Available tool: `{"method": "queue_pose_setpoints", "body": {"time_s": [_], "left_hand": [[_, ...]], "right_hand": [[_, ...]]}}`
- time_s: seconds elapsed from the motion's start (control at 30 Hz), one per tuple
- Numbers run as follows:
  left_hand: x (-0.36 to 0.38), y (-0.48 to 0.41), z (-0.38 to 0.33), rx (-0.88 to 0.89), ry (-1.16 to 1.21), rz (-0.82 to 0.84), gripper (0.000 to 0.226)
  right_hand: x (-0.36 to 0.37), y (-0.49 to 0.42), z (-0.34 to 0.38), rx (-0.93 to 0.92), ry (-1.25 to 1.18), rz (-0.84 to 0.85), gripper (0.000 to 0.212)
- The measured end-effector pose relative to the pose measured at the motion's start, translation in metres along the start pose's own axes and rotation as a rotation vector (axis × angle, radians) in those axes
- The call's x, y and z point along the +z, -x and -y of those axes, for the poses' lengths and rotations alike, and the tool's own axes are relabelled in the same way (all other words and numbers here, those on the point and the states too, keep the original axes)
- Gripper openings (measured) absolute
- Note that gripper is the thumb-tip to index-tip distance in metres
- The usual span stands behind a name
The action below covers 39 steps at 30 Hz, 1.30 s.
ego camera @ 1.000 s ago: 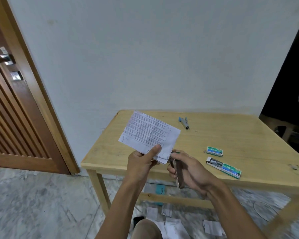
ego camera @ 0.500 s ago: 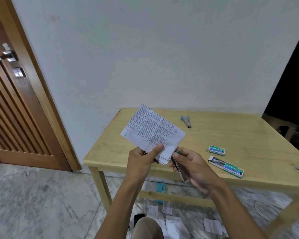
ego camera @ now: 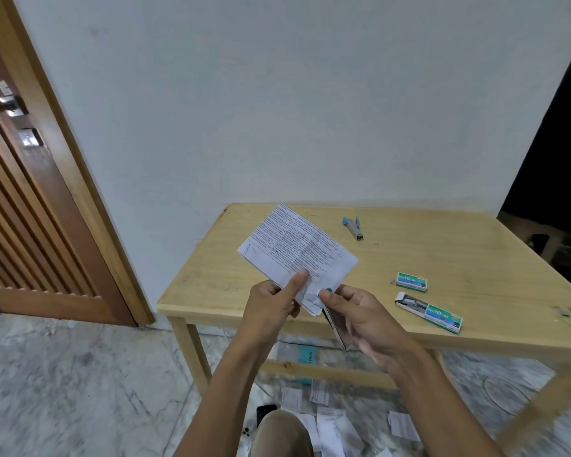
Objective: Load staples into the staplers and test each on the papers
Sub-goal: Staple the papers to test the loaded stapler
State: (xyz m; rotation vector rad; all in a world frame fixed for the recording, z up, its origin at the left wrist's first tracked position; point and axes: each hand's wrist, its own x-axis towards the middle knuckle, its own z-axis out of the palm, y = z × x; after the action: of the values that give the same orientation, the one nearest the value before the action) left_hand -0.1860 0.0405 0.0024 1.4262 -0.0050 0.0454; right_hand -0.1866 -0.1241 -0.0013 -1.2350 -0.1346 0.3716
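Observation:
My left hand (ego camera: 272,303) pinches a folded printed paper (ego camera: 294,252) by its lower edge, held up over the table's front left corner. My right hand (ego camera: 360,316) grips a dark stapler (ego camera: 337,328) whose teal-tipped nose meets the paper's lower right corner. A second stapler (ego camera: 355,227), blue and metal, lies at the back of the wooden table (ego camera: 459,258). Two green staple boxes sit to the right: a closed one (ego camera: 412,281) and an open one (ego camera: 431,312) with its tray slid out.
Loose paper slips (ego camera: 323,413) are scattered on the marble floor under the table, near my knee (ego camera: 281,433). A slatted wooden door (ego camera: 23,192) stands to the left. A white wall backs the table, and a dark doorway opens at the right.
The stapler in my right hand has tilted and its nose has come up to the paper's lower corner. The paper has risen slightly. The view shifted down a little.

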Motion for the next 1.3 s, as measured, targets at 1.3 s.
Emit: {"method": "queue_pose_setpoints", "body": {"time_s": [1.3], "left_hand": [[-0.062, -0.119, 0.042, -0.08, -0.977, -0.539, 0.049]], "right_hand": [[-0.055, -0.031, 0.017, 0.136, 0.415, -0.382, 0.036]]}}
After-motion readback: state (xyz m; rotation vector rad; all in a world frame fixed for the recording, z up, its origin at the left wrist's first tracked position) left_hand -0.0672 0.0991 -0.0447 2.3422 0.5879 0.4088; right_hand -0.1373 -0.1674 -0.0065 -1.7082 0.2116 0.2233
